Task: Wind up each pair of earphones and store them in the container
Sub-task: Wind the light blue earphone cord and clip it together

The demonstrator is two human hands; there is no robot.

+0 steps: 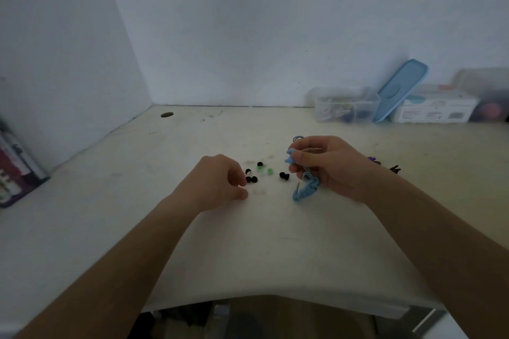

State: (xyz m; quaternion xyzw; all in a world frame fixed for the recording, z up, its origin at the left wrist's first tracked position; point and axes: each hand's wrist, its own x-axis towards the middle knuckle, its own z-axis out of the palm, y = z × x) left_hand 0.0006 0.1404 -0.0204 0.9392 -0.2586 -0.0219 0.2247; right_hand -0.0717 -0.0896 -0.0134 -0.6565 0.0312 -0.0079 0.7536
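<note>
– Over the white desk (248, 242), back right by the wall, stands the clear container (345, 104), its blue lid (399, 91) leaning against it.
– And the hands?
– Right hand (336, 165) is curled round the blue earphones (307, 187), buds pinched at the fingertips, the wound cord and plug hanging below the palm, well apart from that container.
– Left?
– Left hand (217, 181) has its fingers loosely curled and thumb apart, just beside the black ear tips (250, 179). Green ear tips (270, 171) lie between the hands.
</note>
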